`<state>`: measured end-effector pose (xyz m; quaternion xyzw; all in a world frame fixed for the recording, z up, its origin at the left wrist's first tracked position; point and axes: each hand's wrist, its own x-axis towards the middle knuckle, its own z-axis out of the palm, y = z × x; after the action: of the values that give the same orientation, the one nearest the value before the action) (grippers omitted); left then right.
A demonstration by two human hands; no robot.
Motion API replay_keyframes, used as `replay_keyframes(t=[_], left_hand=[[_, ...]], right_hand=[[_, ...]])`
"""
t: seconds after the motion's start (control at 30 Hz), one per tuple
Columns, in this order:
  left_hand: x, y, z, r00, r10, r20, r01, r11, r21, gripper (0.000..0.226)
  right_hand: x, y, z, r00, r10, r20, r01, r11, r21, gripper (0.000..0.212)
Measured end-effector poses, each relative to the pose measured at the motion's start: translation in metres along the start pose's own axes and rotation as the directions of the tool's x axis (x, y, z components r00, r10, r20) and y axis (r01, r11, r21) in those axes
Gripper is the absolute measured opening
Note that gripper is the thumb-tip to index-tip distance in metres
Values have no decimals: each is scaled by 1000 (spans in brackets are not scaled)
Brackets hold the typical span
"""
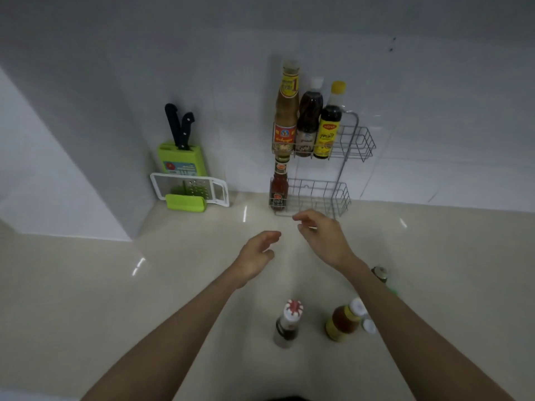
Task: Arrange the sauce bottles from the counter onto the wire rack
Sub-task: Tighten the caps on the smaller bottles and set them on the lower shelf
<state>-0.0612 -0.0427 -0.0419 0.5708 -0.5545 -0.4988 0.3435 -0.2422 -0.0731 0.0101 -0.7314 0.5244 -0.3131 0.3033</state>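
Both hands are hovering empty and open above the counter: left hand, right hand near the wire rack, which is holding four bottles; others are standing behind on the counter.

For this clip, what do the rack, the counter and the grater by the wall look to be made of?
Wire rack: thin metal wire, silvery and probably chromed or coated, seen as an open grid.
Counter: glossy cream surface, polished stone or tile, judging by the sharp light glints; which one is unclear.
Grater: white plastic frame around a perforated plate that looks metallic, with a lime green plastic part in front.
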Motion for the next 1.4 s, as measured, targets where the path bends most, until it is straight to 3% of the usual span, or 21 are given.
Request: replay_keyframes(t=[0.17, 0.27, 0.37, 0.5, 0.63, 0.97, 1.17, 1.4], left_hand=[[-56, -14, 11, 971, 9, 239, -39, 992, 122, 82], [-82, -28, 21, 911, -87, 402, 7, 981, 196, 80], [-98, -45, 42, 933, -110, 342, 38, 977, 211, 72], [-110, -50, 61, 968, 13, 250, -47, 990, 130, 37], [-120, -42, 67, 964, 52, 259, -42, 998, -45, 39], [-113, 21, 39, 884, 58, 463, -13, 995, -100, 28], [-113, 28, 43, 911, 98, 402, -60, 993, -106, 24], [-106, 31, 40, 908, 103, 406, -71, 993, -94, 25]], right_hand=[[-55, -21, -12, 982, -93, 164, 98, 995, -26, 11], [-83, -27, -18, 928, -121, 354, 163, 983, -90, 25], [-100, -27, -17, 886, -94, 455, 213, 952, -220, 42], [-110, -28, -12, 880, -119, 460, 260, 931, -256, 37], [-112, -32, -18, 861, -137, 491, 275, 936, -221, 25], [-64, -79, -73, 719, -234, 655, 450, 875, -181, 37], [-54, -81, -76, 729, -261, 632, 504, 830, -238, 32], [-49, -89, -84, 667, -274, 693, 593, 758, -270, 28]])
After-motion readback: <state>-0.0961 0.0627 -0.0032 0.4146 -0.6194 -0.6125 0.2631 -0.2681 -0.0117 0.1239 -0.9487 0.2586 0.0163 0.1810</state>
